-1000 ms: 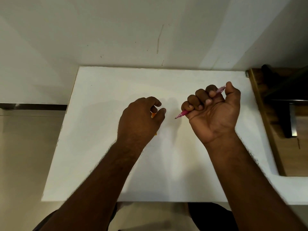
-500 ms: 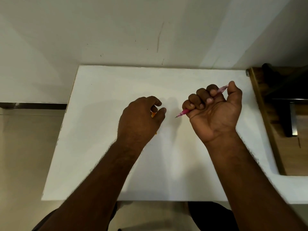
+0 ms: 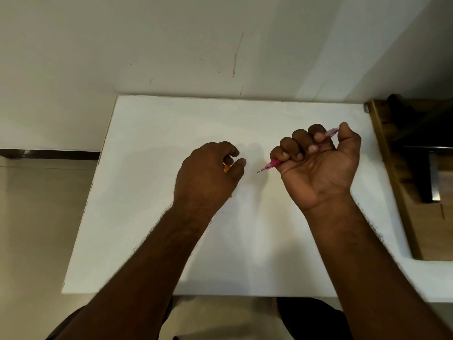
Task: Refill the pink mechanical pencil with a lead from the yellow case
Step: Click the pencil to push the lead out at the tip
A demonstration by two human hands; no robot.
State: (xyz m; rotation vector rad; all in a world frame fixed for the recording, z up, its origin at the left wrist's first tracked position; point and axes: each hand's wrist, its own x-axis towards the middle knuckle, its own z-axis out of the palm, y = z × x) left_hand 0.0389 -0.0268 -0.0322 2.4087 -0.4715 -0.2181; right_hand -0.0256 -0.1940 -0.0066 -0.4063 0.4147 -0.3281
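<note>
Both hands were closed on the task's things above the white worktop (image 3: 152, 217). Right hand (image 3: 318, 165) held the pink mechanical pencil (image 3: 273, 164) in a fist, tip pointing toward the left hand, thumb resting on the cap end. Left hand (image 3: 208, 177), just left of the pencil tip, covered the yellow case (image 3: 227, 168) — only an orange-yellow sliver showed. Judged step: preparing the pencil for loading. Next move likely called for removing the cap and drawing one lead — a fine, brittle item.

Bare, hairy forearms; no sleeves visible.
</note>
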